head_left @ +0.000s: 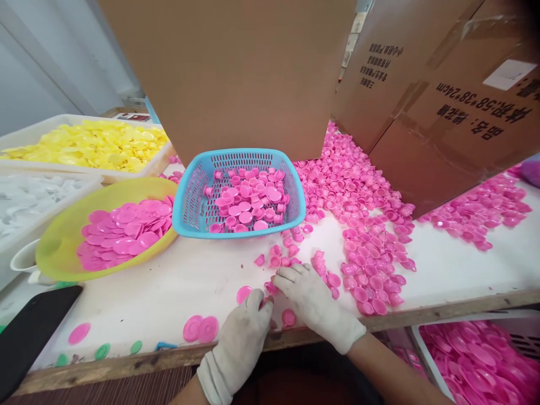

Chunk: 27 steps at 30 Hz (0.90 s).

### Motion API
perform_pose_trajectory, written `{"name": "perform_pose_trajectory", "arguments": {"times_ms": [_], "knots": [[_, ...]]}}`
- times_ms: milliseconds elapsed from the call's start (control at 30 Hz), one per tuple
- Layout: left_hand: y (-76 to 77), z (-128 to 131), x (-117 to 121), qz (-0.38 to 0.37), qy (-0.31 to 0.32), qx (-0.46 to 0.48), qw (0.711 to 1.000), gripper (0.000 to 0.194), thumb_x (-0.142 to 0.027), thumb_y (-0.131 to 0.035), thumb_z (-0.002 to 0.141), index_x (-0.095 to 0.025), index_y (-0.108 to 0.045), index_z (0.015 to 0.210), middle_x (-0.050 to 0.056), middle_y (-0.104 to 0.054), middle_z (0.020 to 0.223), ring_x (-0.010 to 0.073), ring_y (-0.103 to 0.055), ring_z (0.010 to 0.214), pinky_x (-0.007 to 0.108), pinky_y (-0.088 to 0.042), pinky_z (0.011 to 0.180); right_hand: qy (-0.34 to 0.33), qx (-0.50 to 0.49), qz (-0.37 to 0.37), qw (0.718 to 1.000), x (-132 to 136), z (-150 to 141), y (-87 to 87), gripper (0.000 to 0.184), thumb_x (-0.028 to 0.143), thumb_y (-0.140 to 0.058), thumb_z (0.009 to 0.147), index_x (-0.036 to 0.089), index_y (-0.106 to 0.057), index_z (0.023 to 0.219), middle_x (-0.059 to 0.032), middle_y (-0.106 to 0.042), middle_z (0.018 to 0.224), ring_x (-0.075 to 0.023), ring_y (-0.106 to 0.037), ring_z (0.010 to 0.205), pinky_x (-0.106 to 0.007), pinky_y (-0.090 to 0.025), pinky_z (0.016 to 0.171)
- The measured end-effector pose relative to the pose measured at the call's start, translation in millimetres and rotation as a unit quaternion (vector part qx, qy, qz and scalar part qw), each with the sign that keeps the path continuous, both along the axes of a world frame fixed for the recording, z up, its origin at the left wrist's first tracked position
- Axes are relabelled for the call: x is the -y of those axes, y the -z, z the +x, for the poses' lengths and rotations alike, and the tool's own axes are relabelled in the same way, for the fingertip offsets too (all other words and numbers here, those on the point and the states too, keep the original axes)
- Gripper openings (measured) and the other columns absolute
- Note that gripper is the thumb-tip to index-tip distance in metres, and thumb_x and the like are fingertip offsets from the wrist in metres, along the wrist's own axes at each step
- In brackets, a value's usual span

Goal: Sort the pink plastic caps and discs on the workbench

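Both my hands wear pale cloth gloves and meet near the table's front edge. My left hand (244, 332) is curled, its fingertips pinching small pink plastic pieces (270, 288) beside a pink disc (243, 293). My right hand (310, 298) lies over the same pieces, fingers bent and pressed on them. A small pink cup (288, 318) sits just below the right hand. Loose pink cups (371, 264) spread to the right. Behind the hands a blue basket (192, 208) holds assembled pink parts.
A yellow-green bowl (59, 247) of pink discs stands at left, with white trays of yellow discs (93, 143) and white parts behind. Cardboard boxes (442, 101) loom at the back. A black object (29, 332) lies front left. A bin of pink discs (481, 360) sits below right.
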<state>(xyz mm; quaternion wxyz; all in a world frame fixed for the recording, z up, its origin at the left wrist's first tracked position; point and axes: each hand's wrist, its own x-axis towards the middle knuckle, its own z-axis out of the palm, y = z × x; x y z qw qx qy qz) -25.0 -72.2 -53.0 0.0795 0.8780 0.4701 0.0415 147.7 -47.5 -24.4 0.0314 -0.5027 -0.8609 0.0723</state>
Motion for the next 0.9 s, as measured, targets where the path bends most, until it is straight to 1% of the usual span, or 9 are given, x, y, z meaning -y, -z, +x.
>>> {"name": "perform_pose_trajectory", "arguments": {"times_ms": [100,200,267,333,467,600,700,800,900], "knots": [[-4.4,-2.7,7.2,-0.024,0.020,0.027,0.999,0.021,-0.006,-0.040,0.081,-0.020,-0.056,0.082,0.003,-0.054,0.085,0.0110,-0.051,0.057,0.022,-0.044,0.051,-0.010,0.021,-0.001,1.000,-6.3,-2.2,6.1,0.009,0.019,-0.054,0.086,0.022,-0.060,0.094,-0.0031,-0.061,0.093,-0.0211,-0.052,0.088,-0.036,-0.037,0.077],[-11.8,-3.9,5.4,-0.043,-0.005,0.076,0.996,0.018,-0.014,-0.039,0.086,-0.020,-0.055,0.082,0.003,-0.055,0.087,0.0120,-0.055,0.064,0.023,-0.046,0.058,-0.006,0.014,0.009,1.000,-4.0,-2.4,3.3,0.010,0.020,-0.049,0.089,0.021,-0.059,0.091,-0.0047,-0.060,0.092,-0.0218,-0.051,0.089,-0.037,-0.037,0.079],[-15.8,-1.3,-2.8,-0.051,-0.039,0.101,0.993,0.016,-0.017,-0.039,0.087,-0.020,-0.055,0.087,0.004,-0.056,0.089,0.0149,-0.057,0.072,0.026,-0.048,0.064,-0.011,0.008,0.018,1.000,-0.1,-1.3,-3.3,0.010,0.018,-0.049,0.088,0.020,-0.058,0.093,-0.0055,-0.059,0.094,-0.0215,-0.051,0.089,-0.038,-0.037,0.082],[-16.7,4.1,-13.9,-0.057,-0.055,0.100,0.992,0.017,-0.017,-0.042,0.084,-0.020,-0.055,0.095,0.005,-0.058,0.091,0.0185,-0.058,0.080,0.030,-0.048,0.069,-0.021,0.002,0.025,0.999,4.1,0.3,-9.7,0.017,0.014,-0.052,0.084,0.019,-0.056,0.100,-0.0059,-0.058,0.097,-0.0210,-0.051,0.091,-0.038,-0.036,0.087],[-12.6,14.7,-34.7,-0.084,-0.040,0.127,0.988,0.028,-0.010,-0.040,0.080,-0.018,-0.056,0.102,0.006,-0.063,0.095,0.0196,-0.059,0.088,0.033,-0.046,0.080,-0.032,0.011,0.031,0.999,9.6,3.0,-10.3,0.030,0.006,-0.052,0.081,0.017,-0.053,0.109,-0.0073,-0.058,0.102,-0.0211,-0.052,0.097,-0.037,-0.036,0.091],[-15.3,12.0,-50.3,-0.163,-0.054,0.196,0.965,0.023,-0.008,-0.040,0.077,-0.018,-0.059,0.085,0.003,-0.063,0.076,0.0153,-0.057,0.070,0.026,-0.043,0.068,-0.025,0.026,0.030,0.999,8.0,2.9,3.2,0.026,0.005,-0.052,0.082,0.017,-0.055,0.105,-0.0063,-0.060,0.100,-0.0209,-0.055,0.095,-0.037,-0.038,0.087],[-21.7,2.8,-59.4,-0.217,-0.065,0.227,0.947,0.023,-0.007,-0.041,0.074,-0.017,-0.060,0.083,0.001,-0.062,0.072,0.0133,-0.055,0.067,0.024,-0.040,0.063,-0.037,0.016,0.035,0.999,4.4,1.0,14.0,0.019,0.006,-0.051,0.084,0.020,-0.057,0.097,-0.0021,-0.062,0.094,-0.0189,-0.056,0.088,-0.037,-0.038,0.085],[-26.7,-3.9,-62.3,-0.225,-0.075,0.211,0.948,0.020,-0.011,-0.041,0.078,-0.017,-0.060,0.077,0.000,-0.062,0.071,0.0129,-0.054,0.065,0.024,-0.038,0.062,-0.058,0.019,0.050,0.997,2.6,0.4,20.4,0.017,0.008,-0.053,0.085,0.020,-0.057,0.096,-0.0014,-0.063,0.088,-0.0185,-0.056,0.083,-0.037,-0.037,0.081],[-28.4,-4.0,-56.8,-0.212,-0.069,0.207,0.953,0.023,-0.018,-0.038,0.084,-0.018,-0.058,0.074,0.001,-0.063,0.071,0.0133,-0.054,0.064,0.025,-0.038,0.063,-0.065,0.003,0.057,0.996,0.4,4.3,19.9,0.014,0.010,-0.053,0.085,0.020,-0.058,0.094,-0.0012,-0.064,0.084,-0.0176,-0.055,0.080,-0.036,-0.036,0.079]]}}
